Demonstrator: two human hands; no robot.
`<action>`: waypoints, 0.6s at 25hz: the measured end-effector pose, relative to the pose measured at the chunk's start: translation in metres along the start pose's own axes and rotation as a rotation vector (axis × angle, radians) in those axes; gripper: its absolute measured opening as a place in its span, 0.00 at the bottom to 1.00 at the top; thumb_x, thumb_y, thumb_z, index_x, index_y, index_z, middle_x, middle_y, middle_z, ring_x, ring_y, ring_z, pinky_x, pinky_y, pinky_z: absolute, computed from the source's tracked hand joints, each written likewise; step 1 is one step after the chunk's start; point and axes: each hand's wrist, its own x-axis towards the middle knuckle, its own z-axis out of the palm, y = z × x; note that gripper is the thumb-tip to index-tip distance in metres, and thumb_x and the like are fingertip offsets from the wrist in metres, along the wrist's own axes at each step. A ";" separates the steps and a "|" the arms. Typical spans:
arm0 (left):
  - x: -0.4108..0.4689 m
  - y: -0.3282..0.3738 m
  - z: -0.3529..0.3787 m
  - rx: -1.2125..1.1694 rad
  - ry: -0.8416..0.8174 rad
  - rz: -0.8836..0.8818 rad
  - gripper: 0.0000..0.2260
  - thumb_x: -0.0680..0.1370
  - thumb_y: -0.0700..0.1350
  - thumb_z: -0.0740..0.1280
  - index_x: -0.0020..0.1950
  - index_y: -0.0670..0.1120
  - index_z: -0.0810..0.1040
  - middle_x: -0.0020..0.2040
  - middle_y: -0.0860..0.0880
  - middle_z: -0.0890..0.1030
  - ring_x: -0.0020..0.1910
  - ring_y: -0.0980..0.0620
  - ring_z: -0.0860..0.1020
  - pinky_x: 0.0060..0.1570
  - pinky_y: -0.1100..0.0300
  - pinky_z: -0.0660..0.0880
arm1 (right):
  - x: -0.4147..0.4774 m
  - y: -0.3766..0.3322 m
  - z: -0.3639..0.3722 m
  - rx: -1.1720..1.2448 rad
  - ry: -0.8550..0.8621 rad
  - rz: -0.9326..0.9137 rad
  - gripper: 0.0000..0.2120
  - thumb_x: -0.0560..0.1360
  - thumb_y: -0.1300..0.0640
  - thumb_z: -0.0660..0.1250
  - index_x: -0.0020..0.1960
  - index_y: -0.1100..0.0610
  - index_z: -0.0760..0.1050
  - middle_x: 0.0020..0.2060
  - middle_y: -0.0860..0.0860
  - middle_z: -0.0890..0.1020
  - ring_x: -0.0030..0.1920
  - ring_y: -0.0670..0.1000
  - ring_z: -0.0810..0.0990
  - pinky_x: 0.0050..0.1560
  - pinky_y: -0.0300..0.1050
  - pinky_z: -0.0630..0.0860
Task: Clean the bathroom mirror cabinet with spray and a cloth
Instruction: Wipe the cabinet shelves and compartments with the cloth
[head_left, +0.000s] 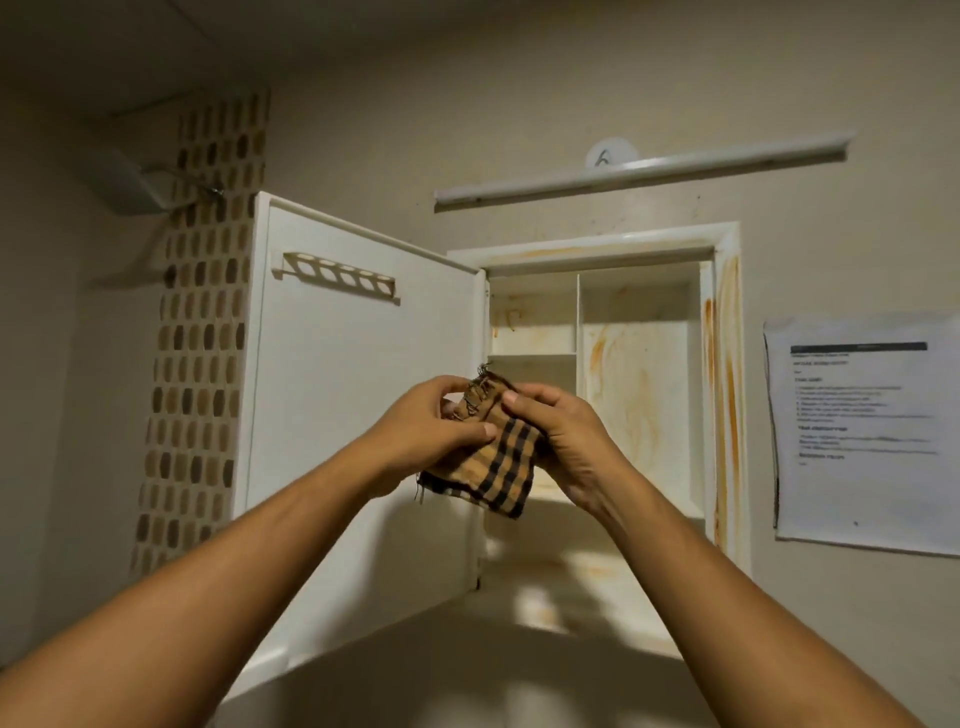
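My left hand (431, 421) and right hand (566, 441) both pinch a frayed, checked woven cloth (493, 462), folded into a rough square, hanging down before the open white cabinet (724, 364). Its long edge slants from upper left to lower right. Orange streaks smear the cabinet's smooth shelves; its flat door (358, 395) stands open left.

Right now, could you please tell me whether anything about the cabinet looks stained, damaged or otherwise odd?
Inside the cabinet, orange-brown streaks smear the back panel and run down the right frame, like rust. The checked cloth, held by the left hand and right hand, has frayed edges.
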 end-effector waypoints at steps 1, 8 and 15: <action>0.013 0.004 0.000 -0.050 0.027 0.002 0.20 0.77 0.45 0.76 0.68 0.48 0.78 0.53 0.48 0.86 0.51 0.49 0.86 0.56 0.46 0.83 | 0.002 -0.003 -0.008 0.038 0.072 -0.033 0.12 0.79 0.56 0.73 0.59 0.62 0.81 0.52 0.58 0.87 0.51 0.56 0.86 0.51 0.51 0.83; 0.073 0.026 0.034 0.005 0.145 0.152 0.07 0.76 0.46 0.74 0.52 0.51 0.79 0.49 0.48 0.85 0.49 0.49 0.85 0.53 0.47 0.84 | 0.003 -0.006 -0.010 -0.195 0.102 -0.133 0.17 0.81 0.41 0.67 0.62 0.51 0.80 0.52 0.52 0.87 0.51 0.52 0.87 0.49 0.53 0.86; 0.119 0.082 -0.020 -0.145 0.145 0.350 0.15 0.83 0.37 0.61 0.69 0.49 0.73 0.59 0.47 0.81 0.58 0.49 0.81 0.56 0.51 0.81 | 0.080 -0.049 -0.008 0.116 0.554 -0.246 0.08 0.78 0.67 0.69 0.52 0.56 0.77 0.50 0.55 0.85 0.50 0.56 0.86 0.49 0.52 0.84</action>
